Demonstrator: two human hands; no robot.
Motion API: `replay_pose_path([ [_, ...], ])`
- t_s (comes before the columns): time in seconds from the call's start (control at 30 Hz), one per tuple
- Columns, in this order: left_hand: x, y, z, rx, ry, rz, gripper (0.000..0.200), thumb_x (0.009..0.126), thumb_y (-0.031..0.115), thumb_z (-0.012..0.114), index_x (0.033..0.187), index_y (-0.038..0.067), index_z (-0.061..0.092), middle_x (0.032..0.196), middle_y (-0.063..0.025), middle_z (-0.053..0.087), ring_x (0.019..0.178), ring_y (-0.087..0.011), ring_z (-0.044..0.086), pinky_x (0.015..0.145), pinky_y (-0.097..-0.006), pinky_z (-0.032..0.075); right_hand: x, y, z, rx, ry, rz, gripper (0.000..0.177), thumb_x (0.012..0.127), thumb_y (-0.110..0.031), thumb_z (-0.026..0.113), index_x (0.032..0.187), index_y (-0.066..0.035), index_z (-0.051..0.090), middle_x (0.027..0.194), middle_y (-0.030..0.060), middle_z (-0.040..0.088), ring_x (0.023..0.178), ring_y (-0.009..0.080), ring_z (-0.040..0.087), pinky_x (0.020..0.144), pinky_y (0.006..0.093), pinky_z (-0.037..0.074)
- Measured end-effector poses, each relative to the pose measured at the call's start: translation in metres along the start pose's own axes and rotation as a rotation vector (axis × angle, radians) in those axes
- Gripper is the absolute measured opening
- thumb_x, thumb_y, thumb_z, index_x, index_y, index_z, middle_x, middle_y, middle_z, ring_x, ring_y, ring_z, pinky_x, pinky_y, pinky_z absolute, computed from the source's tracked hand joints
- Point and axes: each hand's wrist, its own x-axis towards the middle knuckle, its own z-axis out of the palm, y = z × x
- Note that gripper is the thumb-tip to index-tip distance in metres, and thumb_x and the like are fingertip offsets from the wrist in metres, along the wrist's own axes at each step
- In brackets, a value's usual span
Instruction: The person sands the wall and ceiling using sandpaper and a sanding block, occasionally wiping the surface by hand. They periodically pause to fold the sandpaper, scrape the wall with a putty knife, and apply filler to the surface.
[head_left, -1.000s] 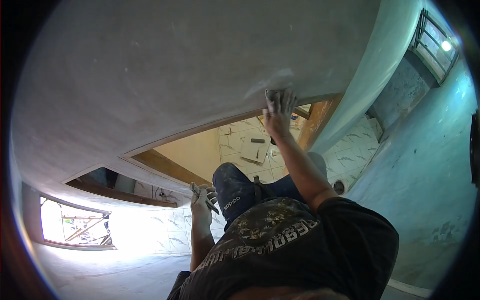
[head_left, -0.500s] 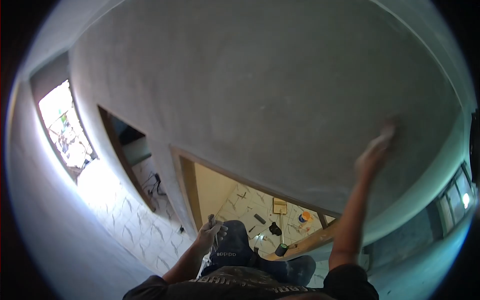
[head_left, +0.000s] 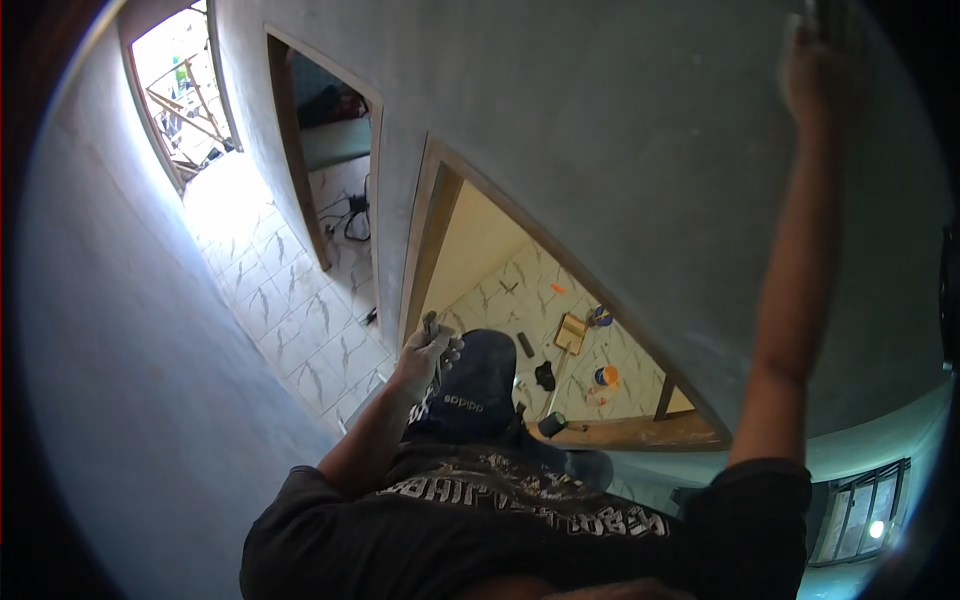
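My right arm is stretched up along the grey plastered wall (head_left: 620,130). At its end my right hand (head_left: 822,75) overlaps the upper right of that wall, its fingers blurred and dim; something pale shows at the fingertips, too smeared to name. My left hand (head_left: 422,362) is low, in front of my raised knee and beside the wooden door frame (head_left: 430,215). Its fingers are closed around a slim grey hand tool (head_left: 431,322), whose end sticks out above the fist. White dust coats the left fingers.
Below, through the doorway, a wooden-coloured dustpan (head_left: 571,333), an orange-topped tub (head_left: 606,376) and a black cloth-like item (head_left: 544,375) lie on the tiled floor. A dark green cylinder (head_left: 552,424) stands near my legs. Farther left are a second doorway (head_left: 285,130) and a bright opening.
My right hand has moved up the wall, toward the top of the view. The camera has tilted down and turned, showing more of my shirt. My left hand keeps its hold.
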Motion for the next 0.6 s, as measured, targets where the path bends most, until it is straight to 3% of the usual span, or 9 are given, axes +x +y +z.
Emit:
replay_pose_path([
  [0.03,-0.004,-0.002,-0.004,0.006,0.005,-0.012,0.021,0.096,0.024,0.052,0.104,0.005,0.056,0.091,-0.0081,0.063,0.076,-0.012,0.057,0.064,-0.0247,0.045,-0.006,-0.019,0.036,-0.212,-0.054,-0.184,0.044,0.1,-0.035,0.032,0.138,-0.013,0.038,0.142,0.0128,0.038,0.129,0.0299,0.037,0.105,0.0408,0.031],
  [0.13,-0.008,0.003,-0.001,-0.016,-0.028,0.034,0.021,0.096,0.024,0.052,0.104,0.005,0.055,0.092,-0.0083,0.062,0.077,-0.0125,0.058,0.064,-0.0248,0.045,-0.053,-0.036,0.287,-0.077,0.575,-1.214,0.038,0.093,-0.024,0.046,0.129,-0.013,0.052,0.131,0.0072,0.054,0.119,0.0257,0.051,0.1,0.0433,0.04],
  [0.2,-0.02,0.016,0.0,0.018,-0.029,0.067,0.022,0.097,0.024,0.051,0.106,0.004,0.053,0.094,-0.0089,0.062,0.077,-0.0127,0.057,0.065,-0.0247,0.045,-0.101,-0.068,0.329,-0.487,0.022,-1.108,0.04,0.091,-0.017,0.046,0.131,-0.014,0.051,0.133,0.0062,0.053,0.127,0.0247,0.045,0.109,0.041,0.032],
  [0.3,-0.043,0.015,-0.023,-0.037,0.046,0.124,0.024,0.097,0.024,0.05,0.107,0.003,0.053,0.094,-0.009,0.062,0.078,-0.0135,0.057,0.067,-0.026,0.045,-0.071,-0.057,0.257,-0.204,0.462,-1.172,0.048,0.093,-0.029,0.046,0.138,-0.015,0.041,0.139,0.014,0.042,0.132,0.0281,0.036,0.112,0.0434,0.022],
  [0.33,-0.047,0.008,-0.036,-0.011,0.07,0.135,0.025,0.097,0.026,0.049,0.108,0.003,0.053,0.095,-0.009,0.062,0.08,-0.0144,0.057,0.069,-0.0278,0.045,-0.042,-0.059,0.214,-0.15,0.577,-1.045,0.052,0.093,-0.033,0.047,0.141,-0.015,0.037,0.142,0.0166,0.038,0.134,0.0293,0.033,0.113,0.0443,0.018],
  [0.43,-0.059,0.006,-0.057,0.039,0.21,0.092,0.027,0.096,0.024,0.049,0.113,0.002,0.052,0.098,-0.0107,0.063,0.082,-0.017,0.058,0.071,-0.0298,0.046,0.045,-0.053,0.063,-0.197,0.592,-0.516,0.065,0.095,-0.046,0.047,0.148,-0.015,0.027,0.148,0.0244,0.027,0.139,0.0327,0.024,0.116,0.0467,0.008],
  [0.47,-0.059,0.002,-0.068,0.029,0.187,0.127,0.028,0.096,0.024,0.05,0.114,0.003,0.052,0.1,-0.0107,0.063,0.084,-0.0169,0.058,0.071,-0.0305,0.047,0.054,-0.056,0.053,-0.127,0.589,-0.463,0.06,0.094,-0.041,0.047,0.145,-0.015,0.03,0.147,0.0214,0.03,0.138,0.0314,0.027,0.115,0.0459,0.011],
  [0.53,-0.06,0.004,-0.068,-0.014,0.22,0.14,0.027,0.097,0.026,0.051,0.111,0.004,0.054,0.098,-0.0096,0.062,0.081,-0.0153,0.057,0.07,-0.0293,0.045,0.018,-0.062,0.098,-0.125,0.495,-0.549,0.052,0.093,-0.033,0.047,0.141,-0.016,0.037,0.143,0.0154,0.036,0.135,0.0288,0.032,0.114,0.0442,0.017],
  [0.6,-0.053,0.009,-0.063,-0.057,0.211,0.164,0.026,0.097,0.028,0.051,0.108,0.004,0.055,0.096,-0.0085,0.062,0.078,-0.0136,0.056,0.069,-0.0281,0.044,-0.028,-0.07,0.199,-0.143,0.519,-0.95,0.045,0.092,-0.024,0.046,0.137,-0.017,0.043,0.14,0.0094,0.043,0.132,0.0263,0.037,0.113,0.0425,0.022],
])
